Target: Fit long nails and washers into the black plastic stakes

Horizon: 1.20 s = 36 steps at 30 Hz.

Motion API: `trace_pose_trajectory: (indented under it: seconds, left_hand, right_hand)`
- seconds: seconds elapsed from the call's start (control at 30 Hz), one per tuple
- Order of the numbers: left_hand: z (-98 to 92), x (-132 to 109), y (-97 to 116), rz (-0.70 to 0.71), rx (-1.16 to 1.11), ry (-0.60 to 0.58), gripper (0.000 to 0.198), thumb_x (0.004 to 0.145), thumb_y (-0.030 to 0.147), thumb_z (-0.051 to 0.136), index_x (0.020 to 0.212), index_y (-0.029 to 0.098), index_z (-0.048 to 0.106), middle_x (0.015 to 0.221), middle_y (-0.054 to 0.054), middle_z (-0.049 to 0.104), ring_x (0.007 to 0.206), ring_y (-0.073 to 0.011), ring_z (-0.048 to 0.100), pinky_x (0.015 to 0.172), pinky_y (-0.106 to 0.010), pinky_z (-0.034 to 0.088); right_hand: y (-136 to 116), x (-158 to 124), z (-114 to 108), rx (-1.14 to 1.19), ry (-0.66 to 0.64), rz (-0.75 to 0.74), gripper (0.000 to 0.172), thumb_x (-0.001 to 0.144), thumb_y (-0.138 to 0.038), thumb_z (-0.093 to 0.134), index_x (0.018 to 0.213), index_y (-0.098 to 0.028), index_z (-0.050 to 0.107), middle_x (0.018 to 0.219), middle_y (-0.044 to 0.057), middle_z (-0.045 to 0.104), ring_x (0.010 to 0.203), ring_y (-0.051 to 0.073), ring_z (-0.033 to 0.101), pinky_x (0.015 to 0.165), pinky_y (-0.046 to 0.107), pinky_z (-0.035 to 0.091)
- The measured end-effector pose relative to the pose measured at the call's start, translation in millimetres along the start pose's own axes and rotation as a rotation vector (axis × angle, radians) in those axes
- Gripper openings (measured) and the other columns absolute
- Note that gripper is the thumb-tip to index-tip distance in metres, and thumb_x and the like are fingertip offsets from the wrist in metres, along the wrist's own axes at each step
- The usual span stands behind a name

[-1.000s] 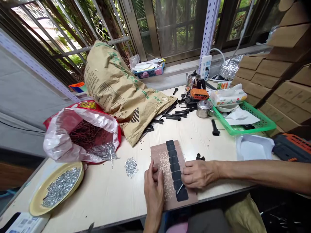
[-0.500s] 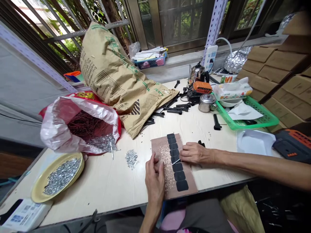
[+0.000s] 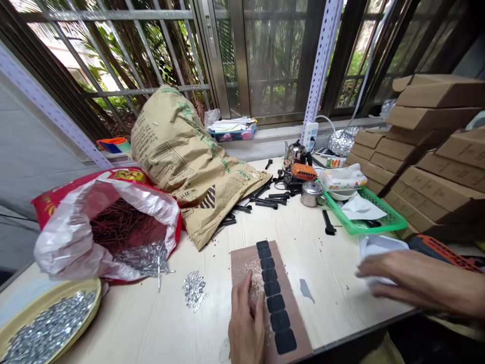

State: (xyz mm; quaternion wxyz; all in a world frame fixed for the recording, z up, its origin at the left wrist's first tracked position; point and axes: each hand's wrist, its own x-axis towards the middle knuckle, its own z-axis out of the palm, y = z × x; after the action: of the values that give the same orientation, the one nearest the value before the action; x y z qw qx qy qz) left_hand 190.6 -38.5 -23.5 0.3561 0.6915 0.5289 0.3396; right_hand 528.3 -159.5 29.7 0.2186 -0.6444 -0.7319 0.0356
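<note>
My left hand (image 3: 246, 321) lies on a brown board (image 3: 252, 253) near the table's front edge, its thumb and fingers apart and nothing seen in them. Beside those fingers, a column of black rounded squares (image 3: 272, 288) runs down the board, and pale specks dot its surface. Over at the right, my right hand (image 3: 394, 268) is smeared by motion above a white plastic tray (image 3: 379, 243). Its fingers are too blurred to show whether they hold anything. A small pile of silvery metal pieces (image 3: 194, 290) sits left of the board.
A yellow bowl (image 3: 91, 313) of metal pieces and an open red-and-white bag (image 3: 56, 247) of screw-like pieces stand left. Behind are a large paper sack (image 3: 182, 156), black parts (image 3: 267, 202), a metal cup (image 3: 312, 194), a green basket (image 3: 397, 222) and an orange-black power tool (image 3: 447, 253).
My right hand has left the board and swung right to the white tray. The thin metal piece across the black squares is gone from there. The camera view has tilted up.
</note>
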Motion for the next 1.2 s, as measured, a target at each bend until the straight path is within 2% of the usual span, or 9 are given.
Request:
trace_pose_trajectory:
  seconds: [0.03,0.07,0.23,0.4,0.57,0.73,0.93,1.03,1.2]
  left_hand:
    - [0.2,5,4,-0.001,-0.031,-0.011,0.045,0.084,0.037,0.05,0.127,0.025,0.05,0.117,-0.011,0.055,0.09,-0.0228,0.06,0.072,-0.035,0.051]
    - [0.0,10,9,-0.002,-0.058,-0.02,0.045,0.083,0.038,0.051,0.126,0.024,0.051,0.116,-0.011,0.056,0.085,-0.0219,0.061,0.069,-0.034,0.051]
    - [-6.4,42,27,0.029,-0.111,0.062,0.041,0.082,0.038,0.052,0.121,0.025,0.055,0.111,-0.01,0.057,0.078,-0.0208,0.058,0.066,-0.033,0.049]
    - [-16.6,66,28,0.006,-0.085,0.032,0.043,0.083,0.041,0.051,0.122,0.024,0.055,0.11,-0.01,0.055,0.074,-0.0193,0.056,0.068,-0.033,0.049]
    - [-18.6,82,16,-0.091,-0.224,0.015,0.048,0.079,0.048,0.055,0.12,0.021,0.058,0.104,-0.01,0.059,0.062,-0.0151,0.055,0.06,-0.031,0.048]
    - [-12.1,97,6,-0.342,-0.53,-0.097,0.065,0.074,0.053,0.06,0.125,0.014,0.053,0.075,-0.005,0.065,0.044,-0.01,0.048,0.043,-0.024,0.039]
    - [-1.3,107,24,-0.391,-1.054,-0.165,0.047,0.077,0.044,0.064,0.114,0.014,0.061,0.107,-0.013,0.066,0.091,-0.02,0.062,0.077,-0.029,0.048]
    - [-5.7,114,24,-0.339,-1.239,-0.08,0.035,0.076,0.04,0.066,0.1,0.015,0.065,0.106,-0.011,0.066,0.103,-0.0205,0.059,0.086,-0.029,0.045]
    - [-23.8,127,4,-0.341,-1.428,0.123,0.023,0.073,0.036,0.071,0.08,0.017,0.06,0.055,0.006,0.053,0.053,-0.0076,0.054,0.06,-0.022,0.048]
  right_hand:
    - [-4,33,4,0.015,-0.221,-0.079,0.027,0.086,-0.05,0.05,0.098,-0.032,0.067,0.089,0.005,0.067,0.08,0.016,0.062,0.069,0.027,0.044]
    - [-8,69,10,0.002,-0.26,-0.068,0.024,0.088,-0.043,0.05,0.1,-0.029,0.066,0.094,0.005,0.067,0.084,0.018,0.062,0.072,0.028,0.044]
    - [-10,233,72,-0.179,-0.109,0.039,0.023,0.09,-0.024,0.048,0.104,-0.019,0.065,0.105,0.008,0.063,0.1,0.021,0.057,0.082,0.031,0.043]
    - [2,305,133,-0.253,-0.074,0.03,0.023,0.082,-0.03,0.059,0.097,-0.015,0.068,0.12,0.014,0.056,0.125,0.032,0.034,0.1,0.046,0.028]
    - [-5,303,151,-0.285,-0.099,-0.041,0.019,0.073,-0.028,0.064,0.084,-0.014,0.07,0.108,0.013,0.061,0.124,0.032,0.033,0.104,0.05,0.016]
    - [-38,258,129,-0.237,-0.01,-0.027,0.025,0.079,-0.033,0.058,0.092,-0.014,0.065,0.106,0.011,0.06,0.104,0.027,0.048,0.092,0.043,0.034]
    - [-104,199,116,0.077,0.01,-0.24,0.032,0.079,-0.024,0.056,0.111,-0.021,0.055,0.105,0.005,0.059,0.085,0.016,0.059,0.072,0.026,0.047]
    - [-117,186,122,0.034,0.012,-0.241,0.043,0.079,-0.019,0.054,0.121,-0.021,0.049,0.097,0.005,0.06,0.076,0.015,0.06,0.064,0.024,0.048]
    - [-113,197,108,0.093,0.34,-0.266,0.021,0.078,-0.014,0.056,0.097,-0.02,0.058,0.081,0.003,0.064,0.074,0.018,0.06,0.071,0.033,0.047]
